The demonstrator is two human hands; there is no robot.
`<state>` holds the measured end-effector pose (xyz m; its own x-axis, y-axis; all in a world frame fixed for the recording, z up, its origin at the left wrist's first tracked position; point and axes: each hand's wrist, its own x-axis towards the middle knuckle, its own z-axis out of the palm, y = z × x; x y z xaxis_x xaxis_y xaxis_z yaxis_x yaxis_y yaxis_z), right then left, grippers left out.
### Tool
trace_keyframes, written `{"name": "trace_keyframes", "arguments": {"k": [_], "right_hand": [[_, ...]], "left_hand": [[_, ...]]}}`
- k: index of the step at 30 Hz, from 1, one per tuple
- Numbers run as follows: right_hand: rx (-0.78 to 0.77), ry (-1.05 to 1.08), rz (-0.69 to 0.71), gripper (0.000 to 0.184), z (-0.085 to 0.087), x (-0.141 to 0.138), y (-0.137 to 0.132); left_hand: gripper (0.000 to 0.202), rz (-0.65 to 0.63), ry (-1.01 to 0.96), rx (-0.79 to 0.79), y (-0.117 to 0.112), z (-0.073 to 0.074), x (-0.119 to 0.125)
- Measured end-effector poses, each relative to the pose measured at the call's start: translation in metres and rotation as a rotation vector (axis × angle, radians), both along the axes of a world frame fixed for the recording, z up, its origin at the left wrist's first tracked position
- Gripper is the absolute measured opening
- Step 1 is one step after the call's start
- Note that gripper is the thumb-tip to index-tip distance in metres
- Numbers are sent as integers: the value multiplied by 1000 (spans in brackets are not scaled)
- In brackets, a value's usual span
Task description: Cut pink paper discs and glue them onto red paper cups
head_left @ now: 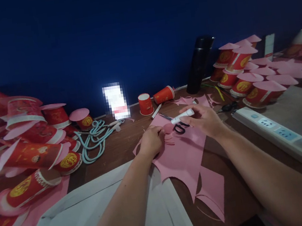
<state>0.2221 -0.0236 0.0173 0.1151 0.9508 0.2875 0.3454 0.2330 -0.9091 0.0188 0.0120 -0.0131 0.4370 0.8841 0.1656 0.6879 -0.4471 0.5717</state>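
Note:
My left hand is closed, its fingertips pinching a small pink paper piece. My right hand grips a slim white tube, tilted above the work surface; its kind I cannot make out. Scissors with black handles lie between the hands, partly behind the tube. Below both hands spreads a pink paper sheet with curved cut-outs along its edges. A smaller pink offcut is near its lower corner.
Red paper cups with pink paper pieces are heaped at left, more cups at right. Two cups stand and lie behind. Around them are a blue cord, lit screen, black flask, power strip and white board.

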Motion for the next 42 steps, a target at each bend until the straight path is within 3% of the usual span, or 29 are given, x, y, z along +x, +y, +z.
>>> {"name": "trace_keyframes", "arguments": {"k": [3, 7, 14, 24, 32, 42], "right_hand": [[-17, 98, 102, 24, -1, -6, -1], [-28, 39, 177, 28, -10, -11, -1], [79, -311, 130, 25, -20, -18, -2], [100, -442, 144, 21, -25, -22, 0], [135, -478, 194, 18, -19, -21, -2], [-73, -379, 329, 24, -12, -17, -8]], "left_hand": [[27, -1, -37, 21, -1, -2, 0], [26, 8, -40, 31, -2, -3, 0], [23, 12, -18, 13, -2, -1, 2], [25, 29, -15, 2, -2, 1, 3], [21, 33, -21, -1, -2, -1, 3], [23, 25, -31, 45, 1, -8, 3]]}}
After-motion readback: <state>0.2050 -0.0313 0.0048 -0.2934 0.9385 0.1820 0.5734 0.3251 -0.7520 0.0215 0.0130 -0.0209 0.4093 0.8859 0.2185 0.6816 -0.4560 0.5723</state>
